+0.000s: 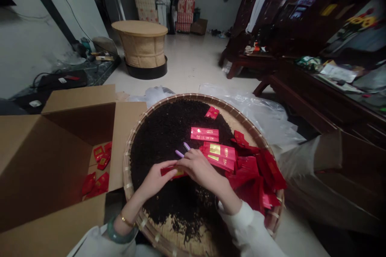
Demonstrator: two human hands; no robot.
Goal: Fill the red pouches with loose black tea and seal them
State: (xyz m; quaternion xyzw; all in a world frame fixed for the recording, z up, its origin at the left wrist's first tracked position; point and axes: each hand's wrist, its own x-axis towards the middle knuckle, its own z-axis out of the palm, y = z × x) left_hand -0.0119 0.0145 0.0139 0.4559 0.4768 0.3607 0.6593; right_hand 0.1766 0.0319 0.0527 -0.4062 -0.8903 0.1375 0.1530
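Observation:
My left hand (157, 180) is closed on a red foil tea packet (179, 172), low over the dark loose tea leaves (163, 128). My right hand (197, 168) is closed too, its fingers at the packet's other end. Two purple ends (180, 153) of a slim tool stick out beyond the right fingers; the rest of it is hidden. A stack of flat red packets (220, 151) lies just past the right hand, beside a heap of more red packets (250, 172). Single packets (205, 133) rest on the leaves. Everything sits in a round woven bamboo tray (128, 168).
An open cardboard box (129, 128) at left holds several filled red packets (102, 160). Clear plastic sheeting (253, 108) lies behind the tray. A round wooden-topped stand (140, 28) is farther back. Dark wooden furniture (301, 92) and another box (346, 168) are at right.

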